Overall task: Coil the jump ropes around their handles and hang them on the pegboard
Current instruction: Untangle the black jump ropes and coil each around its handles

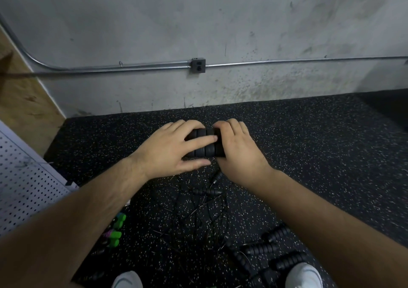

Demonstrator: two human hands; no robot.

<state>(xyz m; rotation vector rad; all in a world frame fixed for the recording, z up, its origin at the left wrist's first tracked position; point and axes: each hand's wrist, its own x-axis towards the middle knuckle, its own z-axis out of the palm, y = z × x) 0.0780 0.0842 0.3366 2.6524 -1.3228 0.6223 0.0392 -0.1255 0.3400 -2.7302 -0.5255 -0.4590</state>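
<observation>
Both my hands hold a pair of black ribbed jump-rope handles [206, 150] side by side above the speckled floor. My left hand [174, 148] lies over their left part, with its index finger stretched across them and its thumb under them. From the right, my right hand [238, 153] grips the handles with curled fingers. A thin black rope [198, 208] hangs from the handles into a loose tangle on the floor. The white pegboard [26, 188] leans at the left edge.
Several more black ribbed handles [271, 248] lie on the floor at the lower right. Green handles [116, 232] lie at the lower left beside the pegboard. My white shoes [303, 275] show at the bottom. A grey wall with a conduit and an outlet [198, 66] stands ahead.
</observation>
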